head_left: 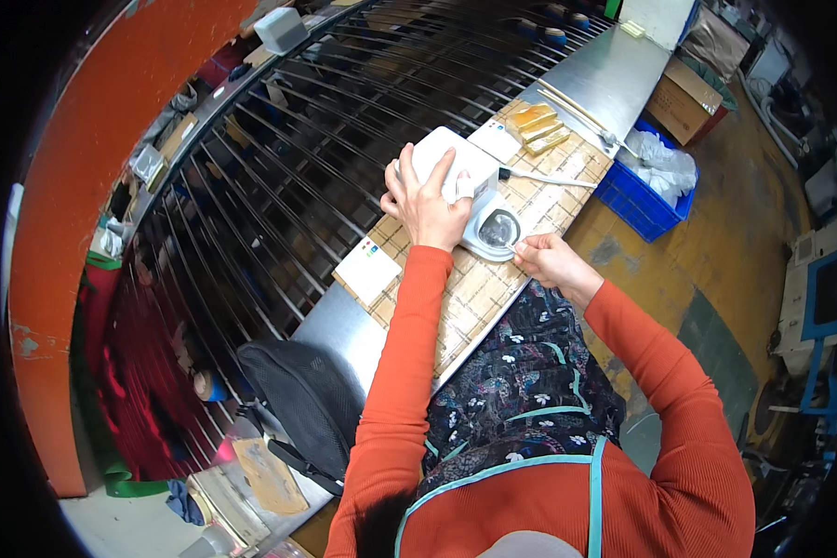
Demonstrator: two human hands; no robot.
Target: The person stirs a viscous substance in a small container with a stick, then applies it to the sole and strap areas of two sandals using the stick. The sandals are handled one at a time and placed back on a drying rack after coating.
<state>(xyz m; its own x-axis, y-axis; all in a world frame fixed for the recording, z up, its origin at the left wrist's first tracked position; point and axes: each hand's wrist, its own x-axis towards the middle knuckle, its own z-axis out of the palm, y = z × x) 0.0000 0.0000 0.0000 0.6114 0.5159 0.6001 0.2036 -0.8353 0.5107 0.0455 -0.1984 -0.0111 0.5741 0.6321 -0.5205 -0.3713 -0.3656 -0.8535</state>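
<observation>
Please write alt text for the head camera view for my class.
A person's spread left hand rests on a boxy white corded device while the right hand pinches at the edge of its base. It stands on a tan patterned board near amber bars; a blue crate is at right.

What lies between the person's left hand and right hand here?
In the head view, the white corded device's rounded base, with its dark inset, lies between the left hand and the right hand.
</observation>
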